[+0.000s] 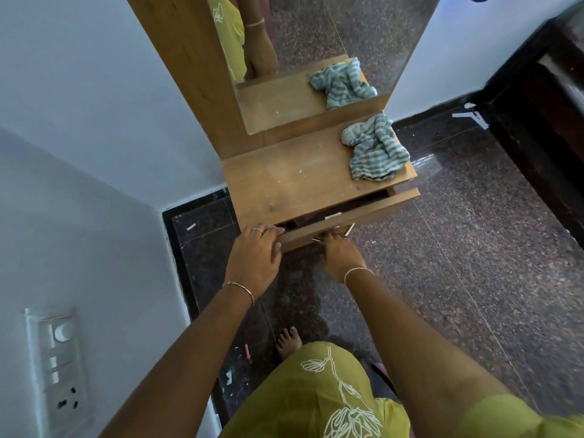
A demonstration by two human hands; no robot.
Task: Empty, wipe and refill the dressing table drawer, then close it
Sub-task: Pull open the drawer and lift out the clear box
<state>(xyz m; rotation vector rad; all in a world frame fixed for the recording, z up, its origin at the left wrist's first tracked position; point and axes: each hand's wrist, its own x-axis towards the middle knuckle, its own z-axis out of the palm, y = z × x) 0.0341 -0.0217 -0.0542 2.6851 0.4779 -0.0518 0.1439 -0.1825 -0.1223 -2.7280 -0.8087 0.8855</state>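
Drawer (pixel 363 214) open a crack. I see right hand (pixel 343 256) curled round its metal handle (pixel 350 229); left hand (pixel 254 254) relaxed, fingers straight on the drawer's left corner. Striped cloth (pixel 376 148) on tabletop (pixel 284 181).

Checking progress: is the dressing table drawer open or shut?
Slightly open: a dark gap shows between the drawer front and the dressing table top. The right hand holds its handle.
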